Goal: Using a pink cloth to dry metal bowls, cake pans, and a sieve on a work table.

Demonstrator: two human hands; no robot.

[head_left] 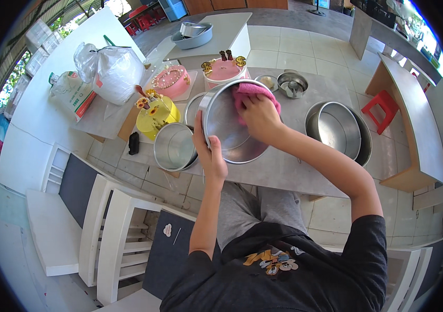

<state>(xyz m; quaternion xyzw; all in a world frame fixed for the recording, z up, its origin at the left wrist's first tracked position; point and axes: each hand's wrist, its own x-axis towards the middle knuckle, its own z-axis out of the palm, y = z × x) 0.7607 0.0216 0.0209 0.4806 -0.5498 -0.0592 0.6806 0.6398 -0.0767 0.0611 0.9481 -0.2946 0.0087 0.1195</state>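
Note:
Tilted up over the table is a large round metal cake pan [226, 125], its inside facing me. My left hand [211, 158] grips its left rim, the thumb lying on the inner side. Bunched in my right hand [259, 117] is a pink cloth [251, 92], pressed against the pan's upper right rim and inner wall. A smaller deep pan [173, 147] stands on the table just left of my left hand. Behind the held pan, another round metal pan [191, 110] is partly hidden.
On the grey table [305, 179], two nested pans [338, 130] lie at the right and a small metal bowl [292, 84] farther back. Decorated cakes, yellow [158, 117] and pink [171, 80], stand at the left beside white plastic bags [117, 75]. A red stool [381, 111] is at the right.

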